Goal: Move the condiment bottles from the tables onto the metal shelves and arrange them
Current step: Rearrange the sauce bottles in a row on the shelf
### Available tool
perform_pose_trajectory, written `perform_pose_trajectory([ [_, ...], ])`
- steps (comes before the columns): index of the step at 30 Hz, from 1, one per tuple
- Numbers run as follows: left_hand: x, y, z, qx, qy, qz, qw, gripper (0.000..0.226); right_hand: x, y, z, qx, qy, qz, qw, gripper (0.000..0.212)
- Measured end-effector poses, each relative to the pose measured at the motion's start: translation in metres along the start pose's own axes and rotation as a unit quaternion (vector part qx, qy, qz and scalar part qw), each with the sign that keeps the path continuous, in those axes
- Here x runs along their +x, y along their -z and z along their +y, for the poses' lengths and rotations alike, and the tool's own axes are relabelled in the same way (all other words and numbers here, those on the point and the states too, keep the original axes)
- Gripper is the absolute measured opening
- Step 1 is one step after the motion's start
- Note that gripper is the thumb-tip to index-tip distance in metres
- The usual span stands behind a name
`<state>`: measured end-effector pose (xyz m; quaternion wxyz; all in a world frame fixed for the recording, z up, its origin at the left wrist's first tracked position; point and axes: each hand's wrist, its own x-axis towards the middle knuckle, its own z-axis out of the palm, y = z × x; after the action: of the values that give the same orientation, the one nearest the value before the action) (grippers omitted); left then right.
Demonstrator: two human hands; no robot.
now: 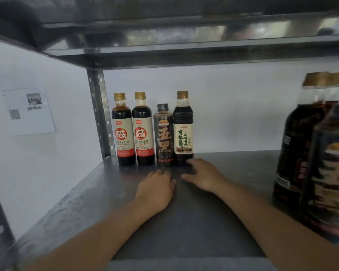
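Note:
Four dark condiment bottles stand upright in a row at the back left of the metal shelf [233, 163]: two with red-and-cream labels [123, 133] [143, 132], a black-capped brown-label bottle [164, 137], and a gold-capped bottle with a cream label [183, 132]. My left hand [157, 190] rests low on the shelf just in front of the brown-label bottle, holding nothing. My right hand [202, 175] lies on the shelf with fingers spread, its fingertips at the base of the cream-label bottle.
Large dark bottles [301, 145] [333, 173] stand close at the right edge. Another shelf [184, 55] hangs overhead. A perforated upright post [100, 114] marks the back left corner, with a paper notice [29, 112] on the white wall.

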<state>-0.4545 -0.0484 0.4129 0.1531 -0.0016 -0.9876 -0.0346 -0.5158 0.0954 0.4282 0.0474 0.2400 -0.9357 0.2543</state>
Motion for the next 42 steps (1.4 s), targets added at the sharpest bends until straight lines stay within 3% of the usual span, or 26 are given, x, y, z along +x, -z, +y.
perform_pose_trajectory([
  [3,-0.047,0.007,0.016,-0.019,-0.093,-0.074,0.993,0.058,-0.06,0.004,-0.008,-0.122,0.072,-0.076,0.987,0.044],
  [6,-0.084,0.021,0.033,-0.033,-0.111,-0.117,0.986,0.122,-0.121,0.014,0.002,-0.144,0.103,-0.046,0.983,0.052],
  [7,-0.088,0.023,0.037,-0.026,-0.1,-0.13,0.986,0.134,-0.141,0.019,0.01,-0.138,0.114,-0.028,0.984,0.054],
  [9,-0.088,0.024,0.046,-0.01,-0.074,-0.148,0.986,0.131,-0.177,0.028,0.031,-0.135,0.13,0.024,0.982,0.056],
  [12,-0.088,0.025,0.068,0.008,-0.052,-0.155,0.987,0.077,-0.217,0.04,0.066,-0.157,0.129,0.083,0.975,0.064],
  [13,-0.089,0.025,0.076,0.003,-0.05,-0.155,0.987,0.077,-0.227,0.042,0.079,-0.15,0.127,0.08,0.977,0.062],
  [16,-0.092,0.018,0.104,-0.003,-0.076,-0.147,0.986,0.134,-0.254,0.051,0.114,-0.099,0.17,0.107,0.975,0.05],
  [18,-0.092,0.012,0.123,0.003,-0.088,-0.131,0.987,0.145,-0.264,0.059,0.134,-0.053,0.189,0.163,0.967,0.042],
  [21,-0.093,0.008,0.157,-0.015,-0.112,-0.103,0.988,0.131,-0.273,0.076,0.152,0.039,0.144,0.259,0.954,0.032],
  [24,-0.092,0.009,0.189,-0.14,-0.104,-0.064,0.983,0.091,-0.271,0.089,0.165,0.117,0.083,0.336,0.931,0.013],
  [27,-0.088,0.015,0.216,-0.388,-0.074,-0.037,0.918,0.071,-0.263,0.092,0.177,0.166,0.021,0.404,0.899,0.041],
  [29,-0.082,0.013,0.229,-0.454,-0.06,-0.023,0.889,0.057,-0.255,0.094,0.182,0.153,-0.007,0.429,0.89,0.054],
  [34,-0.072,0.007,0.237,-0.498,-0.023,0.002,0.867,0.047,-0.244,0.091,0.18,0.11,-0.022,0.397,0.911,0.087],
  [42,-0.075,0.008,0.234,-0.478,0.004,0.047,0.877,0.056,-0.242,0.109,0.178,0.316,-0.027,0.315,0.894,0.078],
])
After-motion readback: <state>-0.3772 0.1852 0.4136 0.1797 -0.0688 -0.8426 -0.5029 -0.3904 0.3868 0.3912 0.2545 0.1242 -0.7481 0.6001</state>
